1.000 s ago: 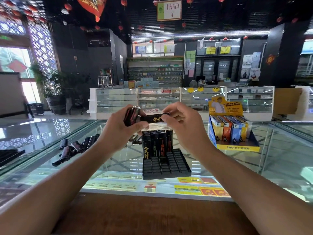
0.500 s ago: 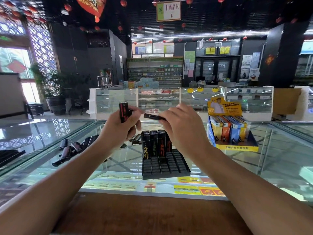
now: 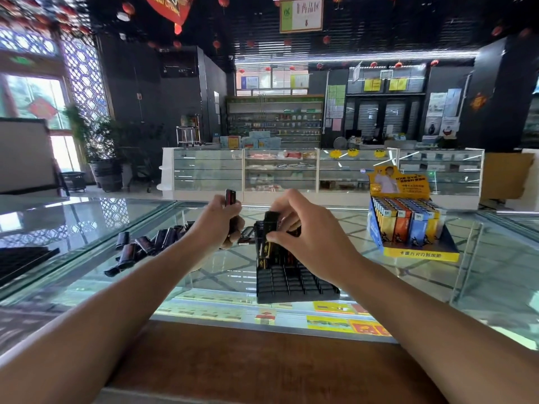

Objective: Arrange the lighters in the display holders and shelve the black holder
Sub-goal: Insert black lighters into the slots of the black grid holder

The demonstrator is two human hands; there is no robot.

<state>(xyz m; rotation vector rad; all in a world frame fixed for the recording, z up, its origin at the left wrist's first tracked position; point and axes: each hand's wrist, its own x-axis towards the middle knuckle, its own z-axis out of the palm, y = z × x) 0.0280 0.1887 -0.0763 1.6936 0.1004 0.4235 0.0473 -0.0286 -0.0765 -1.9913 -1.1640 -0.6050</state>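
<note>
A black slotted holder (image 3: 294,285) sits on the glass counter in front of me, with a few black lighters (image 3: 264,255) standing upright in its back rows. My right hand (image 3: 309,228) pinches one black lighter (image 3: 271,224) upright just above those rows. My left hand (image 3: 217,225) is closed around more dark lighters, and one with a red stripe (image 3: 230,196) sticks up above the fingers. A loose pile of dark lighters (image 3: 145,246) lies on the glass to the left.
A yellow and blue display box (image 3: 408,223) full of coloured lighters stands at the right. A dark flat tray (image 3: 20,260) lies at the far left. The glass counter (image 3: 481,272) has a wooden edge (image 3: 262,363) near me.
My right hand has turned its lighter from lying sideways to upright and lowered it toward the holder's back rows. My left hand dropped slightly with its lighters.
</note>
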